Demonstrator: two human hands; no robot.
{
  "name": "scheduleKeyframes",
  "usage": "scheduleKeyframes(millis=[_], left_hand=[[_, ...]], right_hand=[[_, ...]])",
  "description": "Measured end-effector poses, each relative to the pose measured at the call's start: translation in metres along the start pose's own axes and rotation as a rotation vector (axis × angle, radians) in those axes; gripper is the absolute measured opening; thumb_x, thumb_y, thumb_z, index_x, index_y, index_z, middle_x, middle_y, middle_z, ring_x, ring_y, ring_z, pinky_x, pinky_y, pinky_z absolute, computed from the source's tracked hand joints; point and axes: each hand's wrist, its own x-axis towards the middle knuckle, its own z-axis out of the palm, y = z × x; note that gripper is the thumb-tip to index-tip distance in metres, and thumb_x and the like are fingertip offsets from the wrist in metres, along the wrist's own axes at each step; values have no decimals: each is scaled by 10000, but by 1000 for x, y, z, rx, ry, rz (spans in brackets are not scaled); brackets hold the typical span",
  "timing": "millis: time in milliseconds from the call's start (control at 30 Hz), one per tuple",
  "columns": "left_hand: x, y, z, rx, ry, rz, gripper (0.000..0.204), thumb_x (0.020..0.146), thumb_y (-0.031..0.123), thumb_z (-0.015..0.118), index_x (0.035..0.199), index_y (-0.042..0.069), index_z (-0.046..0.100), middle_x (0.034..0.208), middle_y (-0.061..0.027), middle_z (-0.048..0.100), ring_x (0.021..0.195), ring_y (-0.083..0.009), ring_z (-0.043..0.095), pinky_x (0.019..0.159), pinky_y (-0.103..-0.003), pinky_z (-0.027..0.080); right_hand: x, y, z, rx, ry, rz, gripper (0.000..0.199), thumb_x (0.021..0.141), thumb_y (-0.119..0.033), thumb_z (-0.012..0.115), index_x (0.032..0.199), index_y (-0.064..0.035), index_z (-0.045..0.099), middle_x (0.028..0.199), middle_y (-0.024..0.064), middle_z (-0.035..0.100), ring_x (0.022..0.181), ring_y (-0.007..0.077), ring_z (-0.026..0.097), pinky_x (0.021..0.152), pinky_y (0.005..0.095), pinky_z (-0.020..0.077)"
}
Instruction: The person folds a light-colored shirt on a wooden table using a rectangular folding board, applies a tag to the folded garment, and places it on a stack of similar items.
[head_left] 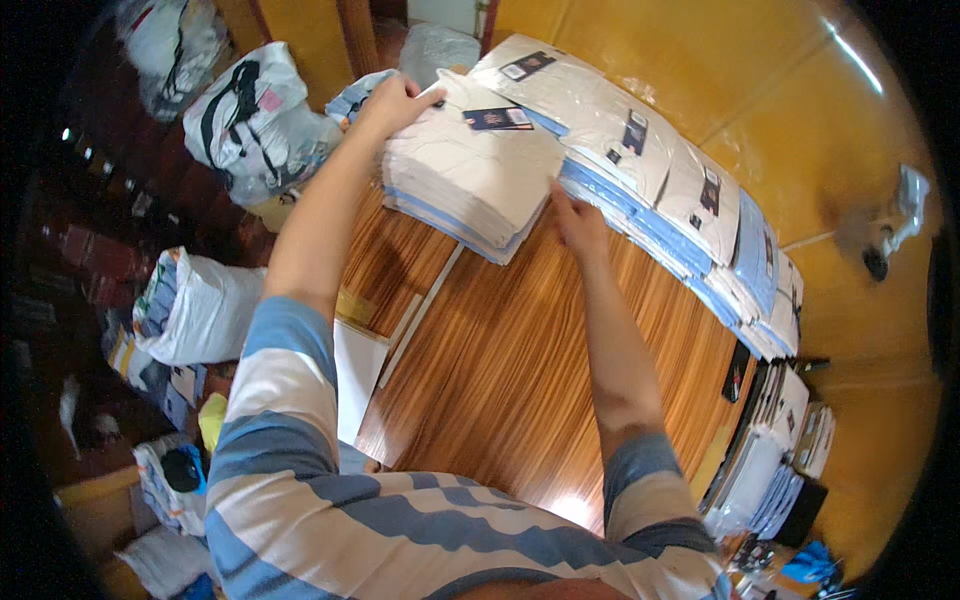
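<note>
A thick stack of folded white shirts (470,165), with light-blue layers lower down, sits at the far end of the wooden table. On its top shirt lies a dark hang tag (497,119). My left hand (395,104) grips the stack's far left corner by the collar, thumb over the top and the other fingers partly hidden. At the right edge of the stack is my right hand (580,222), its fingers bent against the side of the folded shirts. Part of its grip is out of sight behind the knuckles.
Plastic-wrapped shirts (650,165) in white and light blue line the far right edge of the wooden table (520,370). Stuffed white bags (205,305) stand on the floor at left. A yellow wall (800,130) rises behind. More packed garments (765,470) are piled at lower right.
</note>
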Motion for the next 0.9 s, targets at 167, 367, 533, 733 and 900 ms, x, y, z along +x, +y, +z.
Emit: scheduleKeyframes(millis=[167, 367, 533, 733, 900], left_hand=[[-207, 17, -24, -63, 819, 359, 188, 938, 198, 742, 1060, 63, 693, 1003, -104, 695, 951, -293, 671, 893, -409, 522], [-589, 48, 52, -405, -323, 187, 114, 944, 222, 731, 960, 112, 704, 860, -97, 726, 787, -290, 715, 657, -425, 562], [-767, 37, 15, -329, -56, -326, 176, 984, 245, 739, 958, 72, 723, 730, -85, 702, 604, -220, 682, 568, -360, 540], [-905, 55, 2, -428, 318, -987, 192, 1010, 193, 726, 937, 21, 683, 692, -92, 649, 564, -141, 593, 549, -329, 472], [-1010, 61, -6, -496, 310, -1257, 186, 1014, 191, 720, 958, 15, 694, 740, -66, 698, 613, -134, 638, 568, -303, 495]], right_hand=[[-181, 82, 5, -30, 39, -53, 444, 1051, -393, 688, 822, -14, 657, 713, 32, 603, 689, 129, 527, 648, 335, 456], [-458, 105, 86, 310, -809, 103, 230, 1026, -216, 703, 1089, 5, 715, 1023, 117, 754, 950, 222, 690, 873, 387, 556], [-494, 149, 182, 111, -1295, 66, 197, 1046, -124, 597, 1182, -13, 686, 1023, 72, 744, 924, 193, 684, 831, 359, 563], [-459, 128, 421, 317, -1046, 303, 229, 1009, -6, 594, 1215, -48, 685, 1057, 68, 755, 893, 141, 693, 760, 287, 557], [-325, 154, 559, -421, -375, -331, 506, 1012, -437, 597, 1170, 26, 727, 1105, 228, 752, 1043, 413, 715, 939, 538, 530]])
